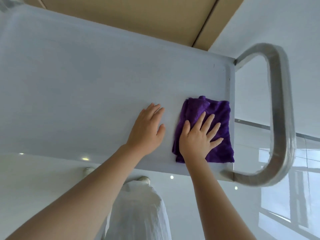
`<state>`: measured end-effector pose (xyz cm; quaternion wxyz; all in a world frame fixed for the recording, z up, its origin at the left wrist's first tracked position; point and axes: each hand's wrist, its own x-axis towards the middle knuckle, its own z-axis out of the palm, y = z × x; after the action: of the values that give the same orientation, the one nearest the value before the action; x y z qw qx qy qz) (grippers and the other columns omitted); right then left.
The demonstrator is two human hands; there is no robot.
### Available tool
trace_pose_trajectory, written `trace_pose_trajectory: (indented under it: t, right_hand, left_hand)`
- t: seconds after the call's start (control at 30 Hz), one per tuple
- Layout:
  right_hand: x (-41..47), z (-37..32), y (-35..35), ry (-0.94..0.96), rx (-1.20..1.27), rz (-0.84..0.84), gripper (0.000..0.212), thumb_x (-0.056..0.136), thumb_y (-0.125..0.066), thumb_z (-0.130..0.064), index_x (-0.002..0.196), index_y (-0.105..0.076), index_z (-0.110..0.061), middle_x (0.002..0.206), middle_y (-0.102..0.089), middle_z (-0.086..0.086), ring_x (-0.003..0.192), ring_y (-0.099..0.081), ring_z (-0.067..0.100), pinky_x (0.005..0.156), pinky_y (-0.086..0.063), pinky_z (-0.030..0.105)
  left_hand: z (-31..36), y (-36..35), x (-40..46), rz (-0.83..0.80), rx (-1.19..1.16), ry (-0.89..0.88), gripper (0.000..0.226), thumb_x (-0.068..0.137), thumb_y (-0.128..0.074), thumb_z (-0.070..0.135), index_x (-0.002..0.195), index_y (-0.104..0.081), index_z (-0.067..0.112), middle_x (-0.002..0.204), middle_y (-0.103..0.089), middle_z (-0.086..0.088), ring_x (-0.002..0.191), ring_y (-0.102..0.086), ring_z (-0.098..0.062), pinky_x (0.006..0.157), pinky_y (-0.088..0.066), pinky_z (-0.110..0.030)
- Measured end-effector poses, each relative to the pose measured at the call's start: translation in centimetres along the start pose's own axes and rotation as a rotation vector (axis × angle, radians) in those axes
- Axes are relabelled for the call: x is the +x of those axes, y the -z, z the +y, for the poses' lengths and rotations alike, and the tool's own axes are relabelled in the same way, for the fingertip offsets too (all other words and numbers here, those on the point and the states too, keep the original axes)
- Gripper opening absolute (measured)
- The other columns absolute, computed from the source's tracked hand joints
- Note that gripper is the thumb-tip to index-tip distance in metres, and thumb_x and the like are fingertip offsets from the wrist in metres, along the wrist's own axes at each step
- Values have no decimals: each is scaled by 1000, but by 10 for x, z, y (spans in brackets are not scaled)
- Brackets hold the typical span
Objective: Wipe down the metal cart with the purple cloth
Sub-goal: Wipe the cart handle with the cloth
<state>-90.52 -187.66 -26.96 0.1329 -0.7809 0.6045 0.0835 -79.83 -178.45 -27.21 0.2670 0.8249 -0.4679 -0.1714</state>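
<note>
My right hand [199, 137] flat, fingers spread, pressing purple cloth [216, 118] at cart [69, 75] top's handle-end [280, 101] edge. Left hand [147, 127] flat beside it, grasping nothing.

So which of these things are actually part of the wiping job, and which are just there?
Part of the job:
- purple cloth, folded, flat on the cart top
- metal cart and its tubular handle
- right hand, pressing flat on the cloth
- left hand, flat on the cart top beside the cloth

Just there:
- cardboard box beyond the cart
- glossy floor
</note>
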Motion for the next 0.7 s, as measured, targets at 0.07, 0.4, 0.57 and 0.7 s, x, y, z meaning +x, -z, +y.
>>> trace_pose_trajectory:
  t: [0.07, 0.4, 0.57, 0.7]
  right_hand:
    - [-8, -30, -7, 63, -9, -22, 63, 98, -20, -48, 151, 1, -21, 159, 8, 3, 144, 11, 30, 110, 4, 60]
    - [-45, -153, -28, 189, -57, -84, 63, 99, -18, -48, 151, 6, -21, 159, 12, 3, 144, 14, 30, 111, 4, 60]
    - [-71, -212, -42, 271, -88, -90, 63, 99, -19, -48, 151, 6, -21, 159, 11, 3, 144, 13, 29, 111, 3, 60]
    - [-96, -257, -54, 374, -136, -88, 64, 98, -18, -49, 151, 5, -21, 159, 11, 4, 144, 12, 30, 112, 2, 60]
  left_hand:
    - [-16, 15, -7, 30, -12, 44, 52, 85, -34, 23, 123, -53, -7, 129, -54, -23, 124, -47, -39, 104, -23, -41]
    - [-114, 85, -51, 190, -5, 198, 49, 85, -37, 19, 122, -53, -9, 124, -56, -25, 119, -52, -40, 102, -28, -46]
    - [-153, 112, -76, 223, -9, 233, 49, 85, -38, 19, 123, -53, -8, 124, -57, -24, 119, -53, -39, 101, -26, -47]
    - [-181, 132, -101, 233, -62, 295, 51, 87, -37, 21, 129, -48, -6, 131, -53, -21, 125, -48, -36, 106, -20, -46]
